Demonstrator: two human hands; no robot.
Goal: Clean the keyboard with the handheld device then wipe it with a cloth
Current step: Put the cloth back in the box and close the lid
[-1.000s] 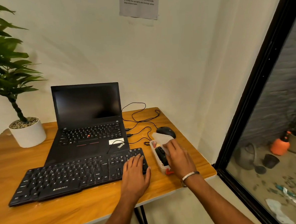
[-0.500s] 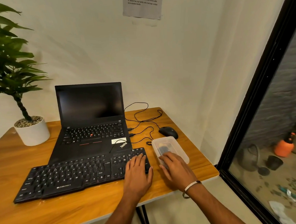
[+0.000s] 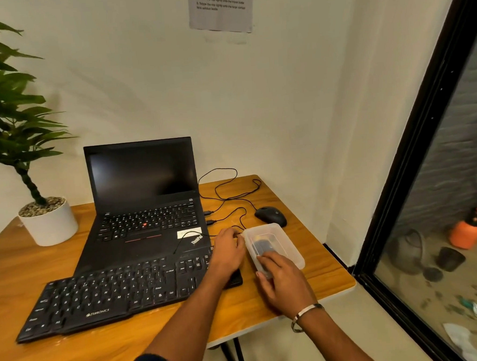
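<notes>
The black external keyboard (image 3: 121, 293) lies on the wooden table in front of the laptop. To its right stands a translucent plastic box (image 3: 284, 240) with its lid on; a dark handheld device (image 3: 261, 246) shows through it. My right hand (image 3: 284, 282) lies over the box's near end, fingers on the lid. My left hand (image 3: 228, 253) reaches over the keyboard's right end, its curled fingers against the box's far left corner.
An open black laptop (image 3: 143, 191) stands behind the keyboard. A black mouse (image 3: 270, 216) and loose cables (image 3: 227, 197) lie behind the box. A potted plant (image 3: 48, 220) sits at the back left. The table's edge (image 3: 347, 284) is close to the box's right.
One second ago my right hand held the lid up over the open box; the lid now sits on it. My left hand has slid from the keyboard's right end to the box's corner.
</notes>
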